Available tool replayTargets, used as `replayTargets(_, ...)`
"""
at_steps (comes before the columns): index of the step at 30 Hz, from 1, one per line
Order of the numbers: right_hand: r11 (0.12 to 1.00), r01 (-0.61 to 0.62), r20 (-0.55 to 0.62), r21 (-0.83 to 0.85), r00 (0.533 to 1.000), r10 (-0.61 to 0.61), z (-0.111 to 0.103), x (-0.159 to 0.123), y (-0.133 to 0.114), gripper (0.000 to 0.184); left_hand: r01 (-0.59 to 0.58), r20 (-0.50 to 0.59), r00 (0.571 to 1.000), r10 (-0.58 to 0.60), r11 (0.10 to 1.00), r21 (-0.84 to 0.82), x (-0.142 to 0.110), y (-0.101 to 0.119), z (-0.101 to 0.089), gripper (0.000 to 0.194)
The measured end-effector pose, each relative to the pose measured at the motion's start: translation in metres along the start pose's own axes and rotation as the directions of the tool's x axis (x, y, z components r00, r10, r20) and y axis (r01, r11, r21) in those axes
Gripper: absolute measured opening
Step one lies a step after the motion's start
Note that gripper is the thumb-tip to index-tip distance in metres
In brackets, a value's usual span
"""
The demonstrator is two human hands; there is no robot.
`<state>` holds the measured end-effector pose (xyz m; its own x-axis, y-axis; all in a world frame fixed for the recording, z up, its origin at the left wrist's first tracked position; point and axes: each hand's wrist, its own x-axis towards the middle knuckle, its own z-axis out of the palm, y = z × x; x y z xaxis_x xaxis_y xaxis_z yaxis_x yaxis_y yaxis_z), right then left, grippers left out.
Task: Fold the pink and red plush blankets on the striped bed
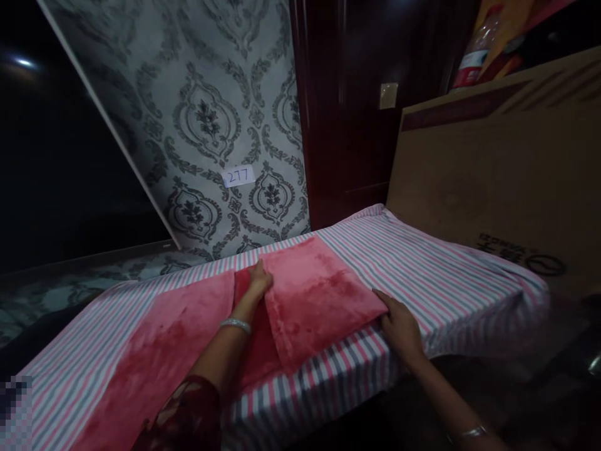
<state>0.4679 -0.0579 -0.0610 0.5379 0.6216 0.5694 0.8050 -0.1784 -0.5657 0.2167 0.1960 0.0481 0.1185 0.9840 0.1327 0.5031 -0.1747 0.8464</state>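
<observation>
A pink-red plush cloth lies on a striped sheet, its right part folded over into a flat panel. Further left the same cloth stretches toward the near edge, with a darker red strip between the two parts. My left hand grips the panel's far left edge, fingers closed on the fabric. At the panel's right corner, my right hand pinches the cloth, with part of the fingers hidden beneath it. A bracelet circles each wrist.
The pink, white and grey striped sheet covers a table-like surface. A large cardboard box stands at the right, with a bottle behind its top edge. A dark screen is at the left. A paper label sticks to the patterned wall.
</observation>
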Motion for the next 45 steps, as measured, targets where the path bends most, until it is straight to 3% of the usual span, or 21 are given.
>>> replayTargets(3, 0.998, 0.038, -0.001, 0.043, 0.999, -0.038, -0.003, 0.001, -0.004, 0.065, -0.150, -0.017, 0.987, 0.158, 0.963, 0.223, -0.004, 0.014, 0.001, 0.077)
replayTargets(4, 0.997, 0.062, 0.004, 0.046, 0.998, -0.062, -0.004, 0.001, -0.005, 0.065, -0.260, 0.043, 0.964, 0.261, 0.905, 0.335, -0.007, 0.018, 0.004, 0.075)
replayTargets(6, 0.995, 0.090, 0.022, 0.040, 0.996, -0.091, -0.005, 0.001, -0.005, 0.062, -0.484, 0.254, 0.874, 0.414, 0.705, 0.518, -0.012, 0.024, 0.016, 0.070)
replayTargets(7, 0.995, 0.089, 0.027, 0.036, 0.996, -0.090, -0.006, 0.001, -0.003, 0.060, -0.564, 0.369, 0.826, 0.427, 0.607, 0.560, -0.015, 0.026, 0.023, 0.070)
replayTargets(9, 0.997, 0.075, 0.028, 0.032, 0.997, -0.076, -0.007, 0.001, 0.000, 0.058, -0.640, 0.531, 0.766, 0.363, 0.511, 0.574, -0.018, 0.026, 0.038, 0.070)
replayTargets(12, 0.996, 0.080, 0.030, 0.026, 0.996, -0.081, -0.007, 0.000, 0.005, 0.058, -0.656, 0.632, 0.737, 0.239, 0.478, 0.584, -0.020, 0.024, 0.052, 0.071)
replayTargets(16, 0.992, 0.123, -0.006, 0.027, 0.992, -0.123, -0.005, -0.003, 0.006, 0.058, -0.617, 0.596, 0.761, 0.257, 0.571, 0.541, -0.005, 0.039, 0.056, 0.059)
replayTargets(20, 0.993, 0.117, -0.024, 0.035, 0.993, -0.116, -0.003, -0.005, 0.004, 0.059, -0.555, 0.472, 0.818, 0.328, 0.668, 0.497, 0.036, 0.071, 0.074, 0.045)
replayTargets(26, 0.995, 0.103, 0.011, 0.003, 0.995, -0.103, -0.004, -0.005, 0.003, 0.058, -0.453, 0.455, 0.862, 0.225, 0.746, 0.488, 0.102, 0.094, 0.126, 0.038)
replayTargets(31, 0.995, 0.102, 0.010, -0.020, 0.995, -0.102, -0.007, -0.004, 0.000, 0.056, -0.382, 0.531, 0.839, 0.117, 0.822, 0.422, 0.133, 0.090, 0.143, 0.026)
replayTargets(37, 0.996, 0.085, 0.157, -0.037, 0.985, -0.078, -0.011, 0.003, 0.005, 0.077, -0.309, 0.628, 0.774, 0.081, 0.914, 0.262, 0.151, 0.084, 0.144, 0.028)
replayTargets(40, 0.998, 0.033, 0.128, 0.044, 0.991, -0.039, -0.011, 0.002, 0.009, 0.076, -0.307, 0.594, 0.789, 0.157, 0.938, 0.160, 0.151, 0.083, 0.152, 0.027)
replayTargets(45, 0.978, -0.169, 0.041, 0.118, 0.985, 0.166, -0.007, 0.002, 0.009, 0.064, -0.358, 0.465, 0.847, 0.256, 0.922, 0.146, 0.140, 0.073, 0.179, 0.021)
